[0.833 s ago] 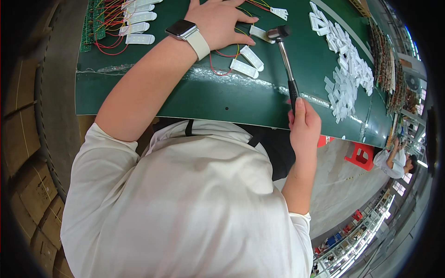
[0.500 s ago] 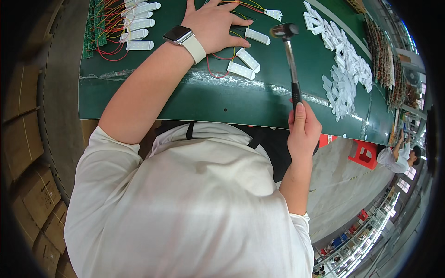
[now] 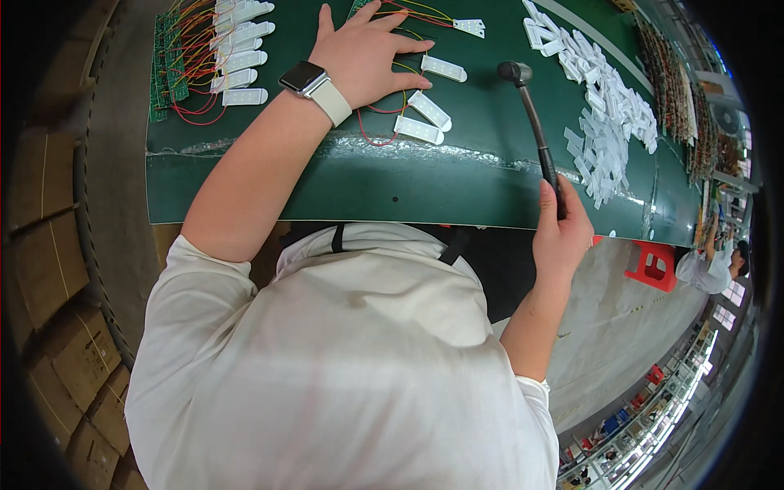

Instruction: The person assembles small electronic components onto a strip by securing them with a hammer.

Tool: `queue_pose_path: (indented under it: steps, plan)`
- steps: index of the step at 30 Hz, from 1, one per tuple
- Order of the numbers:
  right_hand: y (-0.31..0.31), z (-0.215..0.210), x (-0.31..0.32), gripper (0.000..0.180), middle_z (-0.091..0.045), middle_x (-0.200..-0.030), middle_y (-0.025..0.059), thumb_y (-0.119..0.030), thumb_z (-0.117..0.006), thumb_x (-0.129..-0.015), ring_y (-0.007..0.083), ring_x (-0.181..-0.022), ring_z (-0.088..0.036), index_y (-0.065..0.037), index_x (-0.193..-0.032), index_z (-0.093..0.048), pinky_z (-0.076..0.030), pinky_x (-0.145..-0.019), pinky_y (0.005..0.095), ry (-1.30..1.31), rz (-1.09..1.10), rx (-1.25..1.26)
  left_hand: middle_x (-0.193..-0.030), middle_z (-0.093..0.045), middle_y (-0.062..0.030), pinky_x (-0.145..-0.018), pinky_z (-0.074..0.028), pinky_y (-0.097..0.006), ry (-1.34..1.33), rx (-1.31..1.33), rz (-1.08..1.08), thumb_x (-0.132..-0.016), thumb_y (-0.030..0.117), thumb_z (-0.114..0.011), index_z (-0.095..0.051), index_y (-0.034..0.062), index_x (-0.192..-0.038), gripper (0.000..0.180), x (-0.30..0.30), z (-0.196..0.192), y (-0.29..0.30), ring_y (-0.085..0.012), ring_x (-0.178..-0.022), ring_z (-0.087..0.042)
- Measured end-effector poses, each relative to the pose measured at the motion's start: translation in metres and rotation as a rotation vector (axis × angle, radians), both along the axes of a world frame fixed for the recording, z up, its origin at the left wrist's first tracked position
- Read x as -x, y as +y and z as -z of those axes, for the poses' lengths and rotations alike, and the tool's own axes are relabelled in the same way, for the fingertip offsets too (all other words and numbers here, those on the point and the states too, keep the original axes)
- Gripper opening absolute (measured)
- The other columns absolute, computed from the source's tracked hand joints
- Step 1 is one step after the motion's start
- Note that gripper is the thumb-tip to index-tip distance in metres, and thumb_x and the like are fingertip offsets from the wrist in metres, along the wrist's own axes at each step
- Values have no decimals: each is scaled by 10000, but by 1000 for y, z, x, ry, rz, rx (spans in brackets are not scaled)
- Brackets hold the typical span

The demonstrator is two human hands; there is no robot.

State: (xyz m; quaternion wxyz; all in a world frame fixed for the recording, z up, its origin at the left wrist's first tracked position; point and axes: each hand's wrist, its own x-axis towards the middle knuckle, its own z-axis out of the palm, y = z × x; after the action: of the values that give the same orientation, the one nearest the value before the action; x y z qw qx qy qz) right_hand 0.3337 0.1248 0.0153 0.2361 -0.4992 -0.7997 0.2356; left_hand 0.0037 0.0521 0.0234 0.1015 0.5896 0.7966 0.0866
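Note:
My left hand [image 3: 363, 61] lies with spread fingers over wires on the green tabletop [image 3: 327, 188]. Beside its thumb and fingertips are white plastic casings on red and yellow wires: one upper casing [image 3: 444, 69], a middle casing [image 3: 430, 110] and a lower casing [image 3: 419, 130]. A white wedge-shaped piece [image 3: 469, 28] with wires lies past the fingers. A bit of green circuit board shows behind the hand; what lies under the palm is hidden. My right hand [image 3: 563, 224] is closed round the black handle of a hammer [image 3: 535, 126], its head pointing away from me over the table.
At the far left, wired casings [image 3: 241, 59] lie in a row beside green circuit boards [image 3: 167, 69]. A heap of white casings [image 3: 608, 90] and clear flat strips [image 3: 600, 155] covers the right side. Bundled wired boards [image 3: 674, 90] line the right edge. A red stool [image 3: 652, 266] and another person [image 3: 709, 268] are beyond.
My right hand has moved right and slightly nearer, carrying the hammer, whose head sits a little lower in view. My left hand stays spread in nearly the same place.

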Motion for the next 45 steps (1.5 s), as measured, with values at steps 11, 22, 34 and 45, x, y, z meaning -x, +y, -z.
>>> queue_pose_path:
  steps: [11, 22, 34, 45]
  plan:
    - [18, 2, -18, 243, -713, -961, 61, -226, -783, -901, 272, -904, -639, -79, -1094, -766, -524, -788, 383, -251, -87, -354, -1157, -735, -49, -993, -517, -376, 120, -525, 62, -860, 402, -790, -784, 190, -1194, 395, 12, 26, 3, -280, -1132, -632]
    - [26, 19, -10, 218, -708, -894, 55, -179, -841, -808, 238, -800, -680, -74, -989, -781, -553, -689, 355, 14, 41, -224, -1352, -661, -75, -1120, -459, -448, 187, -455, 68, -878, 286, -776, -737, 193, -1281, 416, 22, 39, 6, -338, -1332, -540]
    - [61, 17, -12, 228, -684, -829, 29, -220, -849, -787, 212, -734, -673, -108, -976, -786, -548, -645, 344, -239, -66, -441, -1358, -650, -101, -1078, -485, -439, 183, -366, -31, -890, 317, -763, -726, 180, -1293, 427, 17, 32, 2, -319, -1341, -537]
    - [110, -20, -1, 303, -748, -911, 78, -269, -862, -828, 202, -666, -676, -79, -1050, -783, -540, -640, 337, -140, -182, -128, -1080, -657, -51, -893, -487, -424, 177, -306, -113, -864, 319, -773, -744, 166, -1243, 409, 12, 11, -9, -255, -1078, -616]
